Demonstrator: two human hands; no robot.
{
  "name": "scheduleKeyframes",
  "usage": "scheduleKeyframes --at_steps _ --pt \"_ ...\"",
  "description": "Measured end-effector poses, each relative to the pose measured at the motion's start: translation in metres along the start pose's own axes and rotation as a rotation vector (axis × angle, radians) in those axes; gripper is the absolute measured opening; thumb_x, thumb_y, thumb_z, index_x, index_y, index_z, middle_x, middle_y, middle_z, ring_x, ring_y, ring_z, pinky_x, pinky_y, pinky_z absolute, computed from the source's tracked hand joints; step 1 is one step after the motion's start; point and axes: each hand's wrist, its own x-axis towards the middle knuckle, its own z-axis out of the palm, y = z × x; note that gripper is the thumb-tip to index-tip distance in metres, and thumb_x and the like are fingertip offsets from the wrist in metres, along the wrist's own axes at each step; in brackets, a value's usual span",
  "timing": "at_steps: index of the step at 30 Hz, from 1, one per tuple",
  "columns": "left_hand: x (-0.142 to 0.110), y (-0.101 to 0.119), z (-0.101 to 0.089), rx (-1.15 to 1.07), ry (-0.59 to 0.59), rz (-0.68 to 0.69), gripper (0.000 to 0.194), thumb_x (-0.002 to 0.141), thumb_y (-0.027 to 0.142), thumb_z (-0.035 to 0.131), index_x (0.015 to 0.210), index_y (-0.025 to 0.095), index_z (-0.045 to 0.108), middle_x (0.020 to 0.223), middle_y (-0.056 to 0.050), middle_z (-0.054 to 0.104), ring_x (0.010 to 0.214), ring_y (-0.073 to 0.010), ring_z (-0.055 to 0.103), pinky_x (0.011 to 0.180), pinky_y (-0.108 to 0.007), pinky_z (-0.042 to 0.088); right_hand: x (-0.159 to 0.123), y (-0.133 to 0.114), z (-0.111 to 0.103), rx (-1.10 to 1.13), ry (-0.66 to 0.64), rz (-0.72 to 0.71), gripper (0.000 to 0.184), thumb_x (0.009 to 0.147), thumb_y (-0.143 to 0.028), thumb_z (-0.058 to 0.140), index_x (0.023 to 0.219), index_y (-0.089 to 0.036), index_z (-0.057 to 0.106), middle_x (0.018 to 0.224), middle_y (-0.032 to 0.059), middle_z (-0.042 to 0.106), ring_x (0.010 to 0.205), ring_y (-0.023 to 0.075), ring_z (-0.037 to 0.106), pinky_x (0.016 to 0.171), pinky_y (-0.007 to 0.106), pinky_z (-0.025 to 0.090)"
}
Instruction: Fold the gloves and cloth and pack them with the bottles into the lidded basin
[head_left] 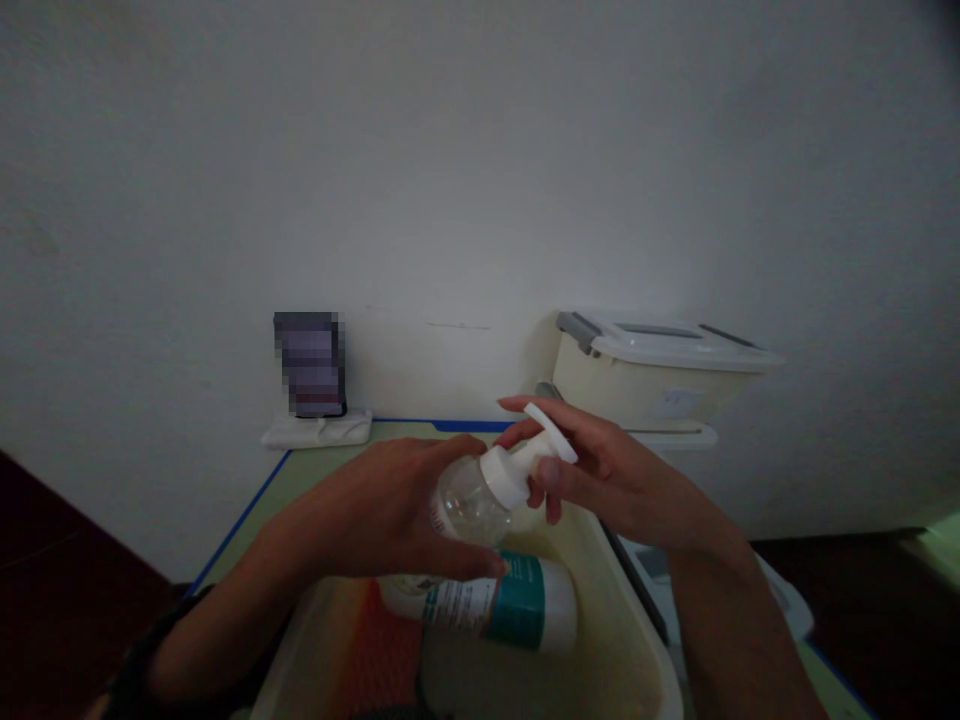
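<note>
A clear pump bottle (469, 492) with a white pump head (517, 470) is tilted in the air, its top pointing up and to the right. My left hand (405, 500) is wrapped around the bottle's body. Thumb and fingers of my right hand (600, 460) close around the neck of the pump, just below its spout. Underneath, a white bottle with a green label (517, 605) lies on its side in an open, pale plastic bin (637, 625). Something orange with a netted texture (379, 640) is at the bin's left side.
A lidded storage box (637, 375) with grey latches stands at the back right against the wall. At the back left, a blurred-out phone-like device (315, 365) leans upright on a white base (319, 430). Blue edging runs along the green table (262, 510).
</note>
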Motion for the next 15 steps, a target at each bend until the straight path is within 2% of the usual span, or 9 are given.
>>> scheduleKeyframes --at_steps 5,9,15 --pt "-0.0004 -0.0013 0.0003 -0.024 -0.024 0.024 0.058 0.067 0.056 0.065 0.114 0.025 0.052 0.096 -0.001 0.067 0.08 -0.0222 0.063 0.066 -0.028 0.043 0.0018 -0.0051 0.0059 -0.146 0.022 0.097 0.03 0.081 -0.04 0.06 0.1 -0.018 0.054 0.064 -0.0033 0.057 0.054 0.0088 0.055 0.049 0.019 0.046" --pt "-0.0003 -0.0026 0.0009 -0.031 -0.052 0.008 0.061 0.066 0.057 0.066 0.115 0.025 0.05 0.096 -0.001 0.066 0.08 -0.0219 0.062 0.066 -0.029 0.043 0.0036 -0.0054 0.0039 -0.152 0.013 0.089 0.028 0.081 -0.042 0.059 0.095 -0.018 0.055 0.06 -0.0042 0.056 0.053 0.0084 0.056 0.049 0.018 0.045" --pt "-0.0009 -0.0074 -0.0003 -0.166 -0.106 0.049 0.06 0.066 0.051 0.069 0.115 0.024 0.048 0.102 -0.001 0.063 0.084 -0.02 0.06 0.071 -0.028 0.044 0.0035 -0.0053 0.0092 -0.129 0.016 -0.019 0.027 0.084 -0.044 0.055 0.091 -0.018 0.052 0.061 -0.0049 0.054 0.052 0.0071 0.053 0.05 0.018 0.043"
